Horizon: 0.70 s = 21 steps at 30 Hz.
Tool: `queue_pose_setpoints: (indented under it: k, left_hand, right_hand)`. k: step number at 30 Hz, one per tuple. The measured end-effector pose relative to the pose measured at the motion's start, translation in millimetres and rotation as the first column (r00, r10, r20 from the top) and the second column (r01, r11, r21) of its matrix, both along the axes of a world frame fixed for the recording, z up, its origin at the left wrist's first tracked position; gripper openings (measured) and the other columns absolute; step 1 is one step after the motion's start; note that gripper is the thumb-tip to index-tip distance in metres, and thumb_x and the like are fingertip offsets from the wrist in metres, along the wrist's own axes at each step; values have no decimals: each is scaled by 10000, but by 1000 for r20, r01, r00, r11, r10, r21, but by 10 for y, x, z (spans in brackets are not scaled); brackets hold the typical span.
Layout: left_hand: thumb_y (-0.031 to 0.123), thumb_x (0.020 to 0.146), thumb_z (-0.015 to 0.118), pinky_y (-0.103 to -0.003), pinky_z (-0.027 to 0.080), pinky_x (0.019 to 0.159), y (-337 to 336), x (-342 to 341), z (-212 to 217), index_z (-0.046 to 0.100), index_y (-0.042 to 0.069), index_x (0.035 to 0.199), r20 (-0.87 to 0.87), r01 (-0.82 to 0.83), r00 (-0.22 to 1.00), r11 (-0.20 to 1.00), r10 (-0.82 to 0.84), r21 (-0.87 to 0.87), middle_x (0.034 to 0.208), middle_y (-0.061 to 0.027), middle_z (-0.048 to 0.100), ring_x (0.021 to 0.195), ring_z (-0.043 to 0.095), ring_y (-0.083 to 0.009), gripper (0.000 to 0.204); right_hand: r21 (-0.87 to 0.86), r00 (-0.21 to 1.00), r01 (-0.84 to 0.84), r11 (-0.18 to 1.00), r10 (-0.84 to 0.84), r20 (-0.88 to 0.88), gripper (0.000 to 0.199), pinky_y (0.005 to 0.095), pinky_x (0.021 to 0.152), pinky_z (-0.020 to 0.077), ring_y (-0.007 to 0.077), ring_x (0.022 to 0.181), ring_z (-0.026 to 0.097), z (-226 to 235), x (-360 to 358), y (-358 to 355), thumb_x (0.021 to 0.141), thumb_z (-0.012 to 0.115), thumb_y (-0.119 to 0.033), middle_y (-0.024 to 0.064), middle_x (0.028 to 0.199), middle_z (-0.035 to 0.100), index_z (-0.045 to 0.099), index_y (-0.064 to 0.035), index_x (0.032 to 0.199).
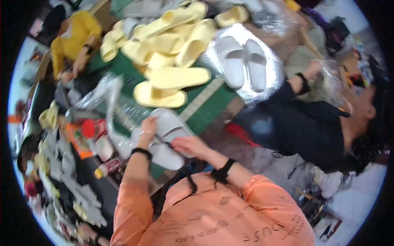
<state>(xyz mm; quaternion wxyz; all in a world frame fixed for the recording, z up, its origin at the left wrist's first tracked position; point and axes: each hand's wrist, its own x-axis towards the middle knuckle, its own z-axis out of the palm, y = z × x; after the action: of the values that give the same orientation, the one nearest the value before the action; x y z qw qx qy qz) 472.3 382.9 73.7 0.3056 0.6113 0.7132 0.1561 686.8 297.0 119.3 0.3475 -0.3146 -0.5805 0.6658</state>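
A pair of light grey slide slippers sits at the near edge of the green table, between my two hands. The far slipper [174, 124] lies sole down with its strap up, and the near slipper [167, 156] overlaps it at an angle. My left hand [148, 129] is closed on the pair from the left, with its fingertips at the far slipper's side. From the right, my right hand [190, 146] has its fingers closed at the strap and inner edge of the slippers; the fingertips are partly hidden. Two yellow slippers [177, 78] lie just beyond.
A heap of yellow slippers [164, 43] covers the far table. Another grey pair [241, 63] rests on shiny clear plastic. Clear film [108, 96] and bottles [107, 168] are at the left. One person in yellow [76, 39] and another in dark clothes [303, 123] work nearby.
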Motion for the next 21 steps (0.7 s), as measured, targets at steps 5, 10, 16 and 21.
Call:
queue_pose_setpoints:
  k: [5, 10, 16, 21]
  left_hand:
    - [181, 733, 484, -345, 437, 713, -11, 228, 158, 627, 108, 807, 47, -113, 992, 993, 115, -44, 804, -126, 589, 778, 559, -284, 176]
    - [193, 732, 495, -338, 438, 710, -154, 92, 240, 627, 106, 800, 56, -211, 975, 973, 217, -93, 785, -125, 592, 775, 561, -278, 172]
    - [252, 748, 458, -363, 427, 723, -112, 270, 301, 621, 113, 815, 68, -115, 990, 989, 122, -97, 806, -146, 583, 786, 550, -305, 224]
    - [221, 746, 488, -341, 425, 677, -122, 152, 559, 603, 55, 819, 77, 25, 997, 990, -14, -142, 775, -151, 581, 756, 557, -269, 215]
  right_hand:
    - [-364, 943, 256, 896, -148, 297, 219, 202, 529, 407, 88, 602, 532, -235, -67, 47, 794, 499, -169, 66, 775, 606, 599, 19, 844]
    - [109, 915, 174, 979, -202, 349, 211, 222, 498, 396, 108, 538, 500, -364, -245, 40, 798, 499, -182, 34, 694, 581, 601, 1, 823]
    - [93, 903, -96, 991, 48, 427, 243, 349, 724, 396, 265, 817, 506, -719, -252, 40, 742, 450, -95, 114, 889, 557, 527, -20, 960]
    - [173, 925, 307, 936, -336, 176, 332, 310, 885, 318, 221, 1034, 417, -274, -155, 318, 794, 398, -152, 102, 1079, 474, 426, -58, 1111]
